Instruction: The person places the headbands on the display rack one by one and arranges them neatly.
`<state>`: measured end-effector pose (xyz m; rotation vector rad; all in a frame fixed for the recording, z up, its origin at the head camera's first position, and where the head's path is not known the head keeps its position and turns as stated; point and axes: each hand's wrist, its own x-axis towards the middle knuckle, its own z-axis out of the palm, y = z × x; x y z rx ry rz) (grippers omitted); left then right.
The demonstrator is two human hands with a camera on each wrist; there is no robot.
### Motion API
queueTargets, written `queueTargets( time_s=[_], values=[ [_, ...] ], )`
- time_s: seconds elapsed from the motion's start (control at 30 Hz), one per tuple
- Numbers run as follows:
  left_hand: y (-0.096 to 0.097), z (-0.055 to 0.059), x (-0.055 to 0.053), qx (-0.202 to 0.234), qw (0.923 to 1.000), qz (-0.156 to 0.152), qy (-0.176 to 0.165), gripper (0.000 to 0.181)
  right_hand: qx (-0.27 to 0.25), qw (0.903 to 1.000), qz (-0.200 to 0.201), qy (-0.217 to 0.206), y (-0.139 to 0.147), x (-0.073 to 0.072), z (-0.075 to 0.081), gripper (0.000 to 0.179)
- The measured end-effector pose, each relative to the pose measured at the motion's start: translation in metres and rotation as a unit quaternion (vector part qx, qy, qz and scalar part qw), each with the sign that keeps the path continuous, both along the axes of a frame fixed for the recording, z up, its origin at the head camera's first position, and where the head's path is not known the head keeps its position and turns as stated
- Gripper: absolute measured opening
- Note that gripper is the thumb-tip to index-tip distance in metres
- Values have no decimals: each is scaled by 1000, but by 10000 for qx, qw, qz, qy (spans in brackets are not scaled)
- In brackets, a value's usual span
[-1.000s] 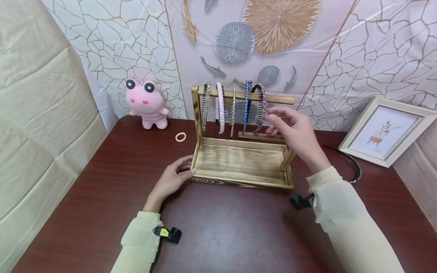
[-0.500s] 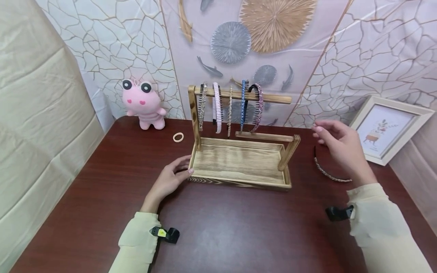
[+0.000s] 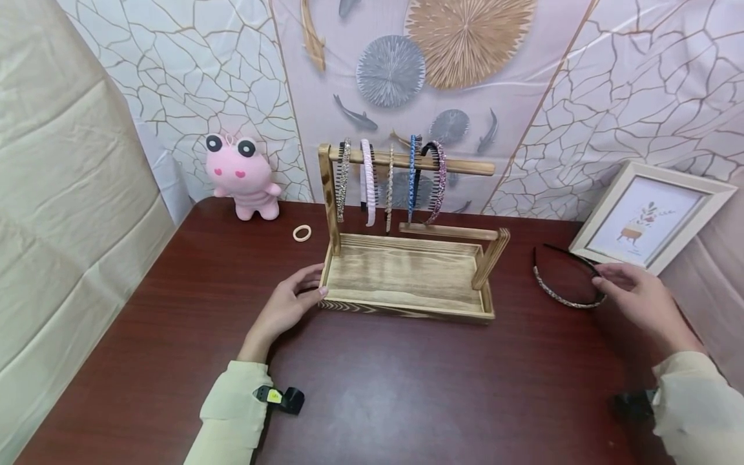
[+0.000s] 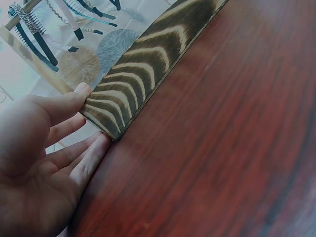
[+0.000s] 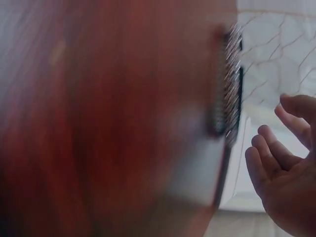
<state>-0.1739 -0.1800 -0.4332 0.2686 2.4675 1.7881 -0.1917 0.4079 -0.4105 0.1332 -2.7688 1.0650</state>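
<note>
A wooden headband stand (image 3: 401, 268) with a tray base stands mid-table. My left hand (image 3: 285, 307) holds the tray's front left corner, thumb at the top edge and fingers along the side; the left wrist view shows this grip on the dark-grained wall (image 4: 143, 81). Several headbands hang on the upper bar, among them a pink one (image 3: 370, 184), a blue one (image 3: 413, 181) and a purple glittery one (image 3: 440, 187). Another headband, black with a beaded band (image 3: 558, 298), lies on the table at right. Beside its right side is my right hand (image 3: 648, 307), fingers loosely bent and apart.
A framed picture (image 3: 587, 242) leans behind the right hand. The stand's lower bar (image 3: 447, 230) juts left from a short post. At the back left sit a pink plush toy (image 3: 247, 181) and a small beige ring (image 3: 302, 239).
My right hand has left the purple headband on the upper bar and moved right and down to the headband on the table. The left hand keeps its place at the tray.
</note>
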Motion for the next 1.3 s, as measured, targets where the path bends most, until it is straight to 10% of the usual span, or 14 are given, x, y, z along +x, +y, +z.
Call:
queueTargets(
  time_s=[0.23, 0.6, 0.93, 1.3],
  values=[
    [-6, -25, -13, 100, 9999, 57, -47, 52, 296, 9984, 372, -313, 21, 5, -15, 24],
    [-7, -25, -12, 203, 9998, 34, -15, 53, 845, 9931, 771, -269, 29, 0, -22, 24],
    [0, -2, -2, 78, 10000, 6, -56, 50, 1139, 9882, 997, 217, 30, 1, -22, 17],
    [-7, -27, -13, 192, 9998, 62, -2, 52, 759, 9846, 1092, 1138, 26, 0, -26, 21]
  ],
)
